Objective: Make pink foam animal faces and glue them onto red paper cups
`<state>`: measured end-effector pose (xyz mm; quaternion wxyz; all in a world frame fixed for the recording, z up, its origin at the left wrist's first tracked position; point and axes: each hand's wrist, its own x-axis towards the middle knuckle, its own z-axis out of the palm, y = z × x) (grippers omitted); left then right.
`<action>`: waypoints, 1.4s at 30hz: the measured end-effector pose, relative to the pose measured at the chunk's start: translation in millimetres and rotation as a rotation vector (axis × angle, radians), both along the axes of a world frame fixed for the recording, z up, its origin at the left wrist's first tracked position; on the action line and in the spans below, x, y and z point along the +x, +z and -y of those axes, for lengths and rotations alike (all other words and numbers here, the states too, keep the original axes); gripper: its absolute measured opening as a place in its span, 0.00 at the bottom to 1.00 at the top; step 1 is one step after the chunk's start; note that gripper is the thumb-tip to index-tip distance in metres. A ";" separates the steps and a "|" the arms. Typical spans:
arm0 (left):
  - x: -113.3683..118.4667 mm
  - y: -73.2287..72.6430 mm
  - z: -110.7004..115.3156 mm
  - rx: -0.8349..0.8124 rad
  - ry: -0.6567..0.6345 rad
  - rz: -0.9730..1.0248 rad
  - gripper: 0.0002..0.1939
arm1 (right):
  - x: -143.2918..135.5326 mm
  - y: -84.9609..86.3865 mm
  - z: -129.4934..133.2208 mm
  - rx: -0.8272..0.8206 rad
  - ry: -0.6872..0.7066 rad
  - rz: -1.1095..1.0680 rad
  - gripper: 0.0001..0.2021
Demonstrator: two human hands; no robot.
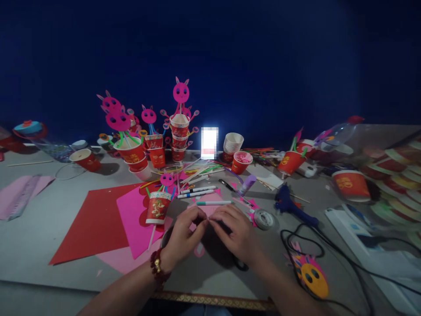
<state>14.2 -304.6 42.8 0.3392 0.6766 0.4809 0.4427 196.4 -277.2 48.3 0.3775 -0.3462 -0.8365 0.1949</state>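
My left hand point(184, 235) and my right hand point(235, 230) meet over the table near its front edge. Thumb and forefinger of each are pinched together, tips touching; anything between them is too small or hidden to make out. A red bead bracelet point(159, 265) circles my left wrist. Just beyond the fingers lies a teal-capped marker point(213, 203) on pale pink paper point(210, 210). Left of my left hand, a red paper cup point(157, 210) on a stick carries a pink paper face point(167, 179). A grey tape roll point(264, 219) lies right of my right hand.
Red card point(95, 219) and bright pink paper point(130, 219) lie left. Decorated cups point(180, 127) stand behind, beside a glowing, blurred-out screen point(209, 143). At right are a blue glue gun point(294, 206), black cable point(329, 235) and an orange paper face point(315, 281).
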 end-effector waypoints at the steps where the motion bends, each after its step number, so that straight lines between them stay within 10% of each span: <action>1: 0.0 0.8 0.3 0.016 -0.009 -0.025 0.07 | 0.3 0.2 -0.3 0.001 0.002 0.009 0.04; 21: -0.6 -0.1 2.3 0.016 -0.060 -0.079 0.05 | 2.8 1.7 -1.2 0.011 0.035 0.083 0.05; 30: -0.2 -2.5 -0.7 -0.311 -0.068 0.410 0.09 | 15.9 -5.9 -20.6 -0.046 -0.357 0.191 0.04; 42: 1.4 2.7 -3.6 -0.705 -0.058 0.824 0.12 | 9.5 3.3 -5.7 -0.018 0.056 -0.088 0.06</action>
